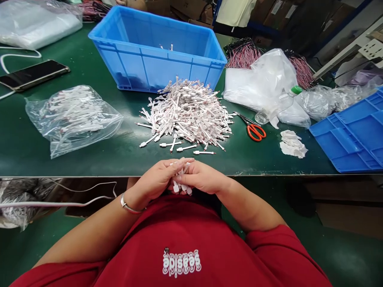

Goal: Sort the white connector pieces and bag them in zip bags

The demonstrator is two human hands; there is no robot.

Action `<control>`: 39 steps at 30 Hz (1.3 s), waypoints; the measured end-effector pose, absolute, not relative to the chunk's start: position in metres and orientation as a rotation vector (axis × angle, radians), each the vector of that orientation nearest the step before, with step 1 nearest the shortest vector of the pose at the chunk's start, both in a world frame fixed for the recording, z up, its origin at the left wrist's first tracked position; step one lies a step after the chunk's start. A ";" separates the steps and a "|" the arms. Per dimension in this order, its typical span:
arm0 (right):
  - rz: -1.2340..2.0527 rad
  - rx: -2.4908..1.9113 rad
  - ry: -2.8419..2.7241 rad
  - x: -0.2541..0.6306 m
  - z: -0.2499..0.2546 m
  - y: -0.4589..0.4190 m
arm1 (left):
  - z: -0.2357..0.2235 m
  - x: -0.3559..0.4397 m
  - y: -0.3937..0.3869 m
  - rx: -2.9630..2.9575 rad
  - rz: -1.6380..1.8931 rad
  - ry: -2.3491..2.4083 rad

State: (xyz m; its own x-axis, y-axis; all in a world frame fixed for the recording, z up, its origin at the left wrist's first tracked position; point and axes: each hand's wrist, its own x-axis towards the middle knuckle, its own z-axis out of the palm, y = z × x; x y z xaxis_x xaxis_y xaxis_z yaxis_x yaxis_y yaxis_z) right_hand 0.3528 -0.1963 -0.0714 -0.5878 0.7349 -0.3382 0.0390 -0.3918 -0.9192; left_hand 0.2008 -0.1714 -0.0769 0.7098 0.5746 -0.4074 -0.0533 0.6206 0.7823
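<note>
Close to my body, at the table's front edge, my left hand [158, 175] and my right hand [206, 175] are cupped together. Between them they grip a small bunch of short white cable connectors [181, 181], whose ends poke out between the fingers. Just beyond my hands lies a large heap of the same white connectors [191, 113], with a few loose ones along its near side. A clear plastic bag [76, 115] filled with similar connectors rests flat to the left of the heap.
A blue bin [167, 65] stands behind the heap. Orange-handled scissors [255, 132], a clear bottle with a green cap [278, 105] and crumpled white paper [293, 144] lie to the right, near another blue crate [354, 131]. A phone [36, 75] lies at the left.
</note>
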 end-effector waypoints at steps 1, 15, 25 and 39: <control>2.041 -1.060 -1.344 0.352 -0.071 -0.197 | -0.077 0.202 -0.172 0.802 0.390 0.714; 1.273 -1.209 -1.395 0.350 -0.059 -0.215 | -0.072 0.180 -0.190 0.657 0.426 0.603; 1.670 -1.152 -0.670 0.344 -0.070 -0.200 | -0.067 0.189 -0.183 0.604 0.386 0.685; 1.577 -1.138 -0.640 0.336 -0.078 -0.187 | -0.074 0.196 -0.169 0.971 0.617 0.840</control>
State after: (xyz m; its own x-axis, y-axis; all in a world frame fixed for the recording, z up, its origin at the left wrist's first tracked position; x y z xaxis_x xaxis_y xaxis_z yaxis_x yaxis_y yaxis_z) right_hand 0.3363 -0.1868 -0.0780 -0.0081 0.9379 -0.3467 -0.4311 -0.3161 -0.8451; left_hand 0.1959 -0.1693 -0.0741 0.5429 0.7719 -0.3308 -0.0853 0.4425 0.8927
